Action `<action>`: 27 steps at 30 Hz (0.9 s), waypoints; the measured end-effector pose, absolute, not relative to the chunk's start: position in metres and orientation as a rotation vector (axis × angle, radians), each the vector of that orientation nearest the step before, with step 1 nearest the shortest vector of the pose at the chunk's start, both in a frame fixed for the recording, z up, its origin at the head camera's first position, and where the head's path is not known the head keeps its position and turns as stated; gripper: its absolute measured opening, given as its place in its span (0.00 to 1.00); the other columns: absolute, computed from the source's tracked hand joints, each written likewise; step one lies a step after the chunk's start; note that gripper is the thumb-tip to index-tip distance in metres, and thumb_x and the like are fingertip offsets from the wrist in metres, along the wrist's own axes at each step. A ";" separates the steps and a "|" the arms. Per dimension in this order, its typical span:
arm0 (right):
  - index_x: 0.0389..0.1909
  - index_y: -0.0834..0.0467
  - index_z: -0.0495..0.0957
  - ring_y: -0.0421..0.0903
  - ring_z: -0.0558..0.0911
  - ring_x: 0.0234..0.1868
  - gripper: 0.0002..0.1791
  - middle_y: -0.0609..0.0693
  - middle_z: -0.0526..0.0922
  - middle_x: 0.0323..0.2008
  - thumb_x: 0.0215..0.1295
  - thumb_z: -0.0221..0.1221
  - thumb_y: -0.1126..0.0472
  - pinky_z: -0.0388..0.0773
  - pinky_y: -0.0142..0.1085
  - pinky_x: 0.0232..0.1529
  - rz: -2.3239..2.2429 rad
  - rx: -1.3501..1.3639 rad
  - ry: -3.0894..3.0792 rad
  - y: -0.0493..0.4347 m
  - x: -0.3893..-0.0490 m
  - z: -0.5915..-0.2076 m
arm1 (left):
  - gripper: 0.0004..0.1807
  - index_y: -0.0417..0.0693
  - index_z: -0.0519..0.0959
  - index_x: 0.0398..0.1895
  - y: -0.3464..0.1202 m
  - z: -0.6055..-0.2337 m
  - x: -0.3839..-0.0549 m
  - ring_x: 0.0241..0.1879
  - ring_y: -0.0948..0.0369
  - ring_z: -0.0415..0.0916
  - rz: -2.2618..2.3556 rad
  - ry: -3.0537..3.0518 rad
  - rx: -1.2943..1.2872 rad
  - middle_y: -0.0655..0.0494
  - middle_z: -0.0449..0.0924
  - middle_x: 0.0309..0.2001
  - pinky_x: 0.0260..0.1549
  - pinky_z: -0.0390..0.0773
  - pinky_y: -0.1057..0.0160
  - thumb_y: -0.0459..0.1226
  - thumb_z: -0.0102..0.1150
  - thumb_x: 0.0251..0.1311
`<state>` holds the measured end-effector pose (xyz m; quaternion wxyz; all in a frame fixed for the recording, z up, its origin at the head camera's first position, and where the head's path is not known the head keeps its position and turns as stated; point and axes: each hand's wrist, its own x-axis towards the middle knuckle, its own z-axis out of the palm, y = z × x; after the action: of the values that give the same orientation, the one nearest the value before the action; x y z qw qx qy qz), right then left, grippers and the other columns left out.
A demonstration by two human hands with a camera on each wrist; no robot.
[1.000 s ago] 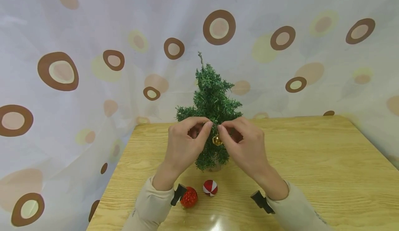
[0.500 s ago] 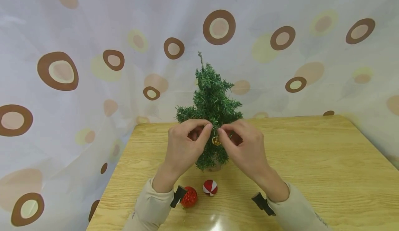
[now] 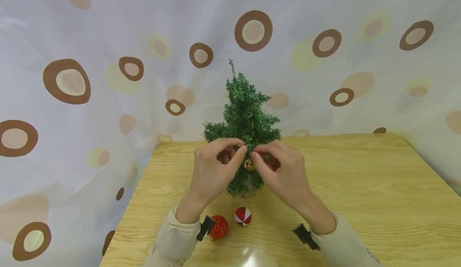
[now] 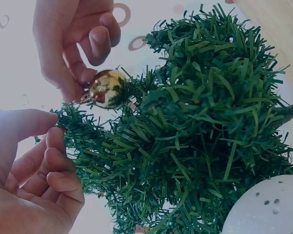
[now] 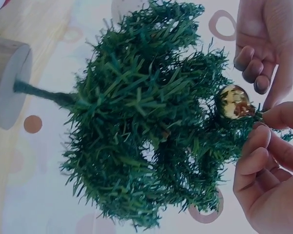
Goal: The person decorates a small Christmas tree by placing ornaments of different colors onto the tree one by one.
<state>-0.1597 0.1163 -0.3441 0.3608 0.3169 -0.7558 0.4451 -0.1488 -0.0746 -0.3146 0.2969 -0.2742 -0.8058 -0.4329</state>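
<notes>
Biggest worry for me is the gold ball (image 3: 249, 164) slipping. It's in front of the green tree (image 3: 245, 103), right by the fingertips of the right hand (image 3: 282, 167), and I can't make out whether its loop is over a twig. Let go too early and it probably drops to the bench (image 3: 360, 179), maybe rolling into the red ball (image 3: 219, 227). A hard tug on the branch tip (image 4: 71, 117) could also tip the tree, since the wooden base (image 5: 12, 85) looks like all that's steadying it.

Pose-wise, both forearms angle inward, hands close but not touching. The right one pinches the ball's top, thumb against forefinger; the left hand (image 3: 217, 165) pinches the branch tip the same way, spare fingers curled under.
</notes>
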 end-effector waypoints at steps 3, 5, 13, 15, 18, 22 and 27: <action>0.40 0.60 0.89 0.35 0.68 0.20 0.05 0.48 0.85 0.30 0.66 0.67 0.70 0.65 0.24 0.23 1.148 0.818 -1.938 0.120 -0.160 -0.345 | 0.06 0.43 0.89 0.44 -0.074 -0.314 -0.149 0.23 0.66 0.71 -1.145 -2.134 -0.732 0.55 0.83 0.27 0.24 0.73 0.67 0.34 0.68 0.68; 0.41 0.59 0.89 0.35 0.68 0.20 0.07 0.48 0.85 0.30 0.65 0.67 0.71 0.65 0.24 0.23 1.145 0.814 -1.939 0.123 -0.160 -0.346 | 0.07 0.43 0.89 0.45 -0.074 -0.314 -0.149 0.24 0.66 0.73 -1.142 -2.132 -0.733 0.55 0.84 0.28 0.24 0.74 0.67 0.35 0.68 0.68; 0.40 0.58 0.89 0.33 0.69 0.21 0.06 0.47 0.85 0.30 0.66 0.67 0.70 0.67 0.24 0.23 1.142 0.823 -1.938 0.128 -0.161 -0.349 | 0.09 0.41 0.89 0.47 -0.076 -0.318 -0.153 0.28 0.62 0.77 -1.117 -2.001 -0.670 0.52 0.87 0.34 0.27 0.76 0.65 0.36 0.66 0.70; 0.40 0.58 0.89 0.33 0.69 0.21 0.06 0.47 0.85 0.30 0.65 0.67 0.70 0.67 0.24 0.23 1.138 0.825 -1.937 0.128 -0.160 -0.349 | 0.09 0.40 0.89 0.46 -0.075 -0.320 -0.155 0.31 0.58 0.79 -1.094 -1.919 -0.602 0.49 0.87 0.36 0.29 0.77 0.62 0.35 0.66 0.70; 0.39 0.58 0.89 0.34 0.70 0.21 0.05 0.47 0.85 0.29 0.66 0.67 0.69 0.66 0.24 0.23 1.126 0.834 -1.936 0.129 -0.160 -0.350 | 0.10 0.39 0.88 0.48 -0.074 -0.324 -0.159 0.43 0.50 0.81 -1.062 -1.837 -0.472 0.43 0.86 0.44 0.43 0.81 0.54 0.35 0.66 0.69; 0.39 0.60 0.89 0.34 0.70 0.22 0.04 0.47 0.86 0.29 0.68 0.66 0.67 0.67 0.24 0.24 1.119 0.854 -1.941 0.130 -0.159 -0.353 | 0.13 0.40 0.88 0.52 -0.075 -0.333 -0.165 0.61 0.42 0.76 -1.056 -1.848 -0.363 0.36 0.80 0.59 0.59 0.75 0.40 0.37 0.67 0.69; 0.39 0.58 0.89 0.32 0.70 0.22 0.04 0.46 0.85 0.29 0.68 0.66 0.67 0.69 0.25 0.24 1.125 0.862 -1.963 0.132 -0.158 -0.357 | 0.16 0.41 0.87 0.57 -0.081 -0.341 -0.173 0.70 0.39 0.73 -1.099 -1.943 -0.415 0.36 0.75 0.69 0.64 0.75 0.34 0.36 0.68 0.69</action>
<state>-0.1582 0.1323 -0.3569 0.3526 0.3330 -0.7587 0.4349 -0.1734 -0.0810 -0.3411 0.4220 -0.1658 -0.7758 -0.4387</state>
